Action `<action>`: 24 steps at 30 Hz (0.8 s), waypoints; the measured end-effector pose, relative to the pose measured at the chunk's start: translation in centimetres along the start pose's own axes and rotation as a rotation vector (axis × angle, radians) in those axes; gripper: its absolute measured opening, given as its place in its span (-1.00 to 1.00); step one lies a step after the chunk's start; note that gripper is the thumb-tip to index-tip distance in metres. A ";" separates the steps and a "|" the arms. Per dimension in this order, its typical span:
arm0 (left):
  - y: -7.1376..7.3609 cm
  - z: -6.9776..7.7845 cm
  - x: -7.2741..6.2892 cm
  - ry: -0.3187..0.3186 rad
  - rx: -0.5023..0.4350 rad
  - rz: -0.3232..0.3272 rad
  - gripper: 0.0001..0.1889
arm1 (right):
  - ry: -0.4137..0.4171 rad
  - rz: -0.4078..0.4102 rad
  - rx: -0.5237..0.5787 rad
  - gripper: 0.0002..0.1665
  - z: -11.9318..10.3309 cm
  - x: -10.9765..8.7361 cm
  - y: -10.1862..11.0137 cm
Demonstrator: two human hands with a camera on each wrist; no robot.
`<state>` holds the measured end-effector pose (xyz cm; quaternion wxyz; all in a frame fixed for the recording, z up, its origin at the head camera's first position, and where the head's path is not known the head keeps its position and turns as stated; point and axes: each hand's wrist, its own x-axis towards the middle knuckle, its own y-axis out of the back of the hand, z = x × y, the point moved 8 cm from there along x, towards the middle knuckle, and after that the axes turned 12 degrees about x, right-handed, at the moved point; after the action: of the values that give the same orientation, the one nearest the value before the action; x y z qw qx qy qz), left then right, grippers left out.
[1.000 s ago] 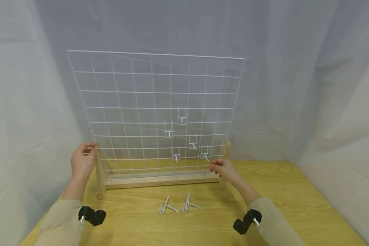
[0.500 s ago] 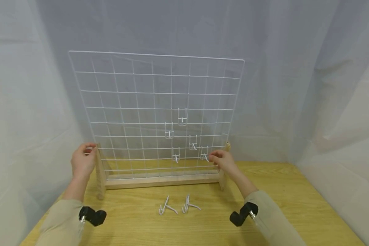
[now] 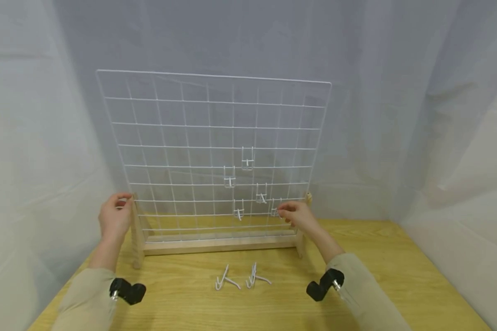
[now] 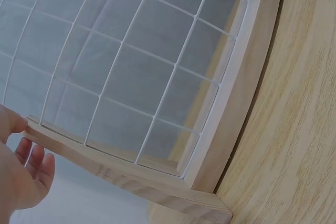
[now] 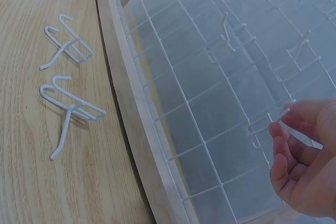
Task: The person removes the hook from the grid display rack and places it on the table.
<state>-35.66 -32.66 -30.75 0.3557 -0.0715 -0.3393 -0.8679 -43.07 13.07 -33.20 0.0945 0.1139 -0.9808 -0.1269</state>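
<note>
A white wire grid panel (image 3: 199, 138) stands upright in a wooden stand (image 3: 219, 244). My left hand (image 3: 115, 216) grips the top of the stand's left upright (image 4: 100, 171) between thumb and fingers. At the lower right of the grid, my right hand (image 3: 300, 216) pinches the prong of a white wire hook (image 5: 257, 132) that hangs on the grid; its fingers partly cover this hook in the head view. Several other hooks hang nearby, such as an upper hook (image 3: 247, 162), a middle hook (image 3: 229, 180) and a lower hook (image 3: 238, 212).
Two loose white hooks, a left one (image 3: 223, 279) and a right one (image 3: 254, 277), lie on the wooden table (image 3: 381, 276) before the stand. Pale sheeting (image 3: 397, 115) hangs behind and along both sides.
My right hand has moved left and slightly up to the lower-right hook and now pinches its prong. The left hand keeps its hold on the upright. The head view has shifted slightly.
</note>
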 end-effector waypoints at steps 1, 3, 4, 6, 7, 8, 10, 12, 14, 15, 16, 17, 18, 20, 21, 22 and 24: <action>0.0 0.0 0.0 -0.002 -0.001 0.005 -0.75 | -0.004 -0.003 0.002 -0.68 0.0 0.0 0.0; 0.1 0.1 -0.1 -0.006 -0.006 0.013 -0.76 | -0.012 -0.009 0.008 -0.70 0.1 0.1 -0.1; 0.1 0.1 -0.1 -0.006 -0.007 0.015 -0.76 | -0.015 -0.011 0.012 -0.71 0.1 0.1 -0.2; 0.0 0.1 -0.1 -0.006 -0.005 0.012 -0.75 | -0.012 -0.023 0.009 -0.72 0.1 0.2 -0.3; 0.0 0.1 -0.1 -0.004 -0.006 0.009 -0.75 | -0.016 -0.023 0.010 -0.73 0.1 0.2 -0.3; 0.0 0.1 -0.1 -0.002 -0.006 0.007 -0.75 | -0.020 -0.024 0.009 -0.73 0.1 0.2 -0.4; 0.0 0.0 -0.1 -0.001 -0.006 0.001 -0.74 | -0.027 -0.022 0.007 -0.73 0.1 0.3 -0.5; 0.0 -0.1 -0.1 -0.002 -0.006 0.001 -0.74 | -0.036 -0.017 0.008 -0.73 0.2 0.3 -0.5; 0.0 -0.1 -0.1 -0.005 -0.009 0.006 -0.74 | -0.043 -0.010 0.014 -0.73 0.2 0.4 -0.5; 0.0 -0.1 -0.1 -0.006 -0.009 0.006 -0.74 | -0.045 -0.009 0.018 -0.73 0.2 0.4 -0.5; 0.0 -0.1 -0.1 -0.006 -0.009 0.007 -0.75 | -0.046 -0.007 0.020 -0.73 0.3 0.4 -0.4; 0.0 -0.1 -0.1 -0.008 -0.009 0.009 -0.75 | -0.046 -0.004 0.025 -0.74 0.3 0.4 -0.4; 0.0 -0.1 -0.1 -0.008 -0.009 0.008 -0.75 | -0.046 -0.002 0.032 -0.74 0.4 0.4 -0.4; 0.0 -0.1 -0.1 -0.007 -0.008 0.001 -0.74 | -0.049 0.005 0.039 -0.73 0.5 0.4 -0.3; 0.0 -0.1 -0.1 -0.006 -0.007 -0.002 -0.74 | -0.051 0.009 0.042 -0.74 0.6 0.5 -0.2; 0.0 -0.1 -0.1 -0.004 -0.005 -0.004 -0.74 | -0.054 0.013 0.047 -0.74 0.6 0.5 -0.2; -0.1 -0.1 -0.2 0.001 -0.002 -0.009 -0.74 | -0.062 0.019 0.060 -0.73 0.6 0.5 -0.2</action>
<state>-35.56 -32.56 -30.90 0.3519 -0.0698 -0.3384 -0.8699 -43.64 12.93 -33.74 0.0620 0.1034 -0.9876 -0.1001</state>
